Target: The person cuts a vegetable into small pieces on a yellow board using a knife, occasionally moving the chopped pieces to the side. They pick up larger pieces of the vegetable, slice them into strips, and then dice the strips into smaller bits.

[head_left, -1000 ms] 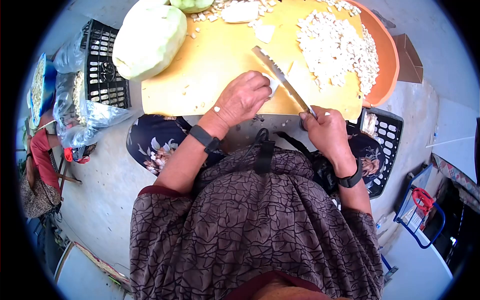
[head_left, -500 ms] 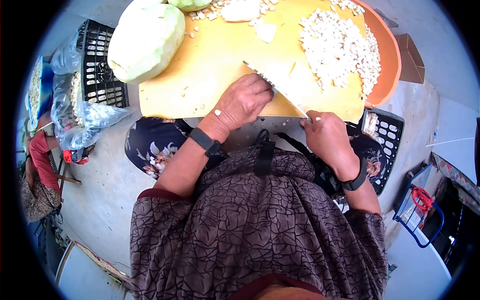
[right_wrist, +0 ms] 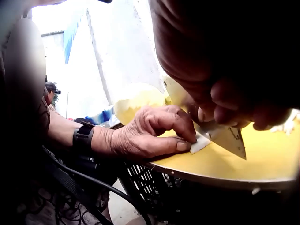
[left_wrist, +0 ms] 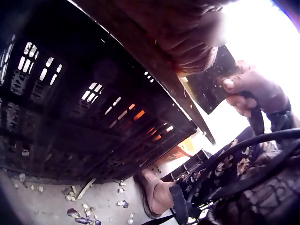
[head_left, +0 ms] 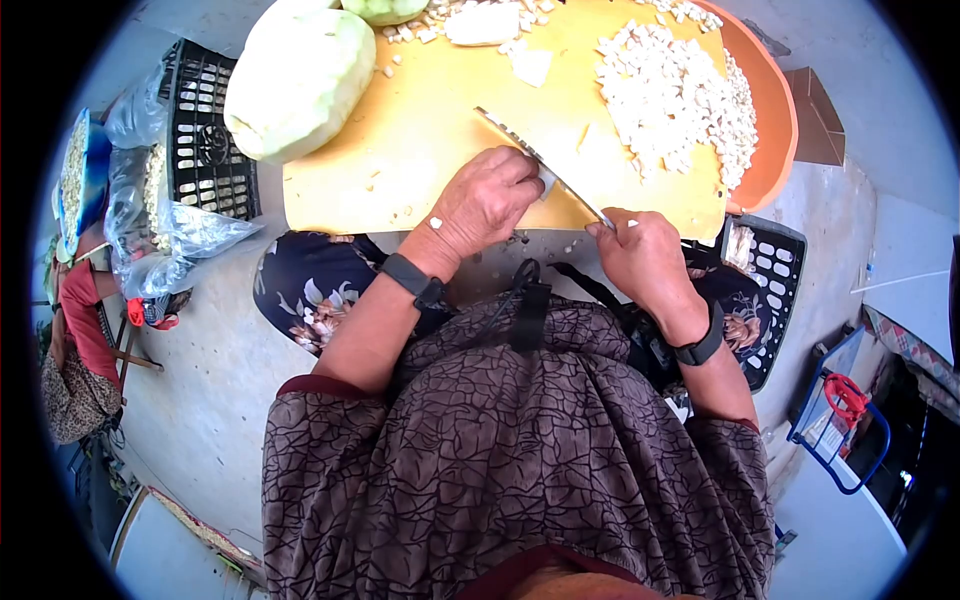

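My left hand (head_left: 490,200) pinches a small white chunk of vegetable (right_wrist: 200,143) near the front edge of the yellow board (head_left: 440,120). My right hand (head_left: 648,262) grips a broad-bladed kitchen knife (head_left: 572,190), its blade slanting across the board, right beside the left fingertips. From the right wrist view, the blade meets the chunk next to the left thumb and finger. A white crumb clings to the back of each hand. Large peeled pale-green vegetables (head_left: 300,85) lie at the board's far left. A heap of white diced pieces (head_left: 665,95) covers the right side.
An orange basin (head_left: 775,130) with dice in it adjoins the board's right edge. Black crates (head_left: 210,135) and a clear plastic bag (head_left: 190,240) stand at left; another crate (head_left: 780,270) is at right. White slabs (head_left: 485,25) and loose dice lie at the back.
The knife has shifted leftward, its blade now lying close against the left fingers, where a gap showed before. The white chunk is more hidden in the head view. Both hands keep their grips.
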`<state>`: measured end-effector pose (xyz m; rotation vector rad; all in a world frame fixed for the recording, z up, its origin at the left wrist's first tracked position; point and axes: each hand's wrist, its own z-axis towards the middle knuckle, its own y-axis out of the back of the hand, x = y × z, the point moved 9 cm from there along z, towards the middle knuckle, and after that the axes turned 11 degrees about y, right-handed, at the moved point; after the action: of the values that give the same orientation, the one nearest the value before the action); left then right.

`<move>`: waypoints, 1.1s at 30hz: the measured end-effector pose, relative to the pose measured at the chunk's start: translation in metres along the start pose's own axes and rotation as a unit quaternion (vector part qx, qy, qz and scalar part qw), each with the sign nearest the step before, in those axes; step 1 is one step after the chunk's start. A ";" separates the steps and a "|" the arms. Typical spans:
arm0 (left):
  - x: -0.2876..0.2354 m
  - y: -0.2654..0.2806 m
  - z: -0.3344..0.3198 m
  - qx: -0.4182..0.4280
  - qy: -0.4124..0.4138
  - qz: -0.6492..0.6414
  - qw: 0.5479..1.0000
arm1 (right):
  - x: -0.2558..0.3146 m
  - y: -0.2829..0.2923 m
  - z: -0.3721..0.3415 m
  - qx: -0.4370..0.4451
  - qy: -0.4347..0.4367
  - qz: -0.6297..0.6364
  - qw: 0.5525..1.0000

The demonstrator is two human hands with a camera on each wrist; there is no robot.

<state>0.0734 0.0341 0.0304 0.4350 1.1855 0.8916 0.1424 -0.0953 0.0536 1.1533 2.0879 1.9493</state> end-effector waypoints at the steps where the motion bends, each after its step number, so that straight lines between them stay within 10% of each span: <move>1: -0.001 0.000 0.000 -0.001 -0.002 0.010 1.000 | 0.002 0.002 -0.001 0.008 0.003 -0.001 1.000; 33: -0.009 0.002 -0.014 -0.045 -0.060 0.081 0.994 | 0.003 -0.026 0.009 0.059 0.034 -0.003 0.998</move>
<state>0.0589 0.0265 0.0326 0.5101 1.0072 1.0405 0.1330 -0.0839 0.0303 1.1131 2.2661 1.9116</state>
